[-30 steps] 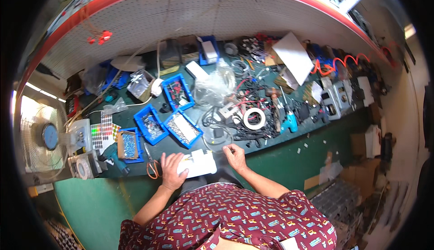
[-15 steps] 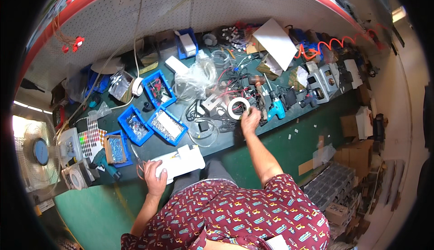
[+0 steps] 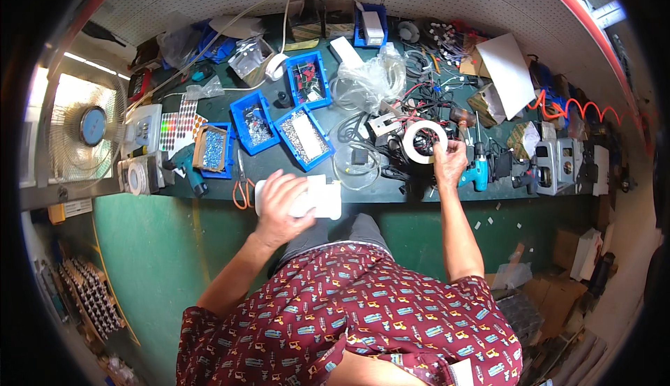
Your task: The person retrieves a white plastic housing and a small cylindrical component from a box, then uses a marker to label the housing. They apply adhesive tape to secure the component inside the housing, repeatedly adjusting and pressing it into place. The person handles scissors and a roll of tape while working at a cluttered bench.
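Observation:
A flat white casing (image 3: 325, 199) lies at the bench's near edge, in front of my body. My left hand (image 3: 283, 211) reaches across its left part from above, thumb on the near side, fingers bent over the top. To the right, my right hand (image 3: 451, 165) has its fingers closed at the right rim of a white ring, seemingly a tape roll (image 3: 414, 150), above a tangle of cables. How far the fingers go round the rim is hidden. Orange-handled scissors (image 3: 243, 194) lie left of the casing.
Blue bins (image 3: 305, 143) of small parts stand beyond the casing. A teal cordless drill (image 3: 477, 171) lies right of my right hand, near a hammer (image 3: 463, 116). Clear plastic bags (image 3: 373, 82) sit mid-bench. A fan (image 3: 91, 124) stands at the left.
The view has turned and shifted. My left hand has moved from the casing's left end to over its top, and the casing sits more level. My right hand stays at the white ring.

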Motion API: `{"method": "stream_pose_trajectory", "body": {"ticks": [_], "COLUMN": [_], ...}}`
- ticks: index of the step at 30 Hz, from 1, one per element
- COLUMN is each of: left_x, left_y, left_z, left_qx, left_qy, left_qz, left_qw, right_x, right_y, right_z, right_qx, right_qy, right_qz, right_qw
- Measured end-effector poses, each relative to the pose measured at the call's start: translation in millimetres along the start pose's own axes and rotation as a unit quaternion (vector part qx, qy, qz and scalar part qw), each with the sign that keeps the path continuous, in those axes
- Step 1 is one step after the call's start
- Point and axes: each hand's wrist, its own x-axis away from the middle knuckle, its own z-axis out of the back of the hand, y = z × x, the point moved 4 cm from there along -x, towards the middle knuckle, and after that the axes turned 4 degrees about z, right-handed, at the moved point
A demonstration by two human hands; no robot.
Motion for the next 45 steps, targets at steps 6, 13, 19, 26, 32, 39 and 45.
{"method": "stream_pose_trajectory", "body": {"ticks": [6, 13, 19, 26, 32, 39, 45], "left_x": [-37.8, 10.8, 30.3, 80.8, 153.8, 171.7, 177.7], "left_y": [77.7, 41.7, 46.5, 42.7, 27.7, 13.9, 6.4], "left_z": [-57.9, -27.6, -10.8, -12.1, -66.5, -96.7, -107.1], "left_qx": [-0.075, 0.002, 0.204, 0.257, 0.401, 0.392, 0.379], "left_qy": [-0.115, -0.096, -0.031, 0.018, 0.032, 0.086, 0.084], "left_qz": [-0.019, 0.164, 0.313, 0.429, 0.519, 0.477, 0.474], "left_qw": [0.990, 0.982, 0.927, 0.866, 0.755, 0.782, 0.790], "right_x": [65.0, 100.5, 110.6, 103.9, 115.6, 137.2, 138.3], "right_y": [-114.7, -177.5, -187.0, -192.3, -118.1, -104.5, -108.2], "right_z": [-44.6, -62.4, -92.5, -138.4, -192.3, -204.2, -197.5], "right_qx": [-0.287, -0.404, -0.344, -0.347, -0.246, -0.286, -0.316], "right_qy": [-0.316, -0.617, -0.722, -0.544, -0.542, -0.583, -0.592], "right_qz": [-0.109, -0.145, -0.031, 0.088, 0.089, 0.043, 0.001], "right_qw": [0.898, 0.659, 0.600, 0.759, 0.798, 0.759, 0.741]}}
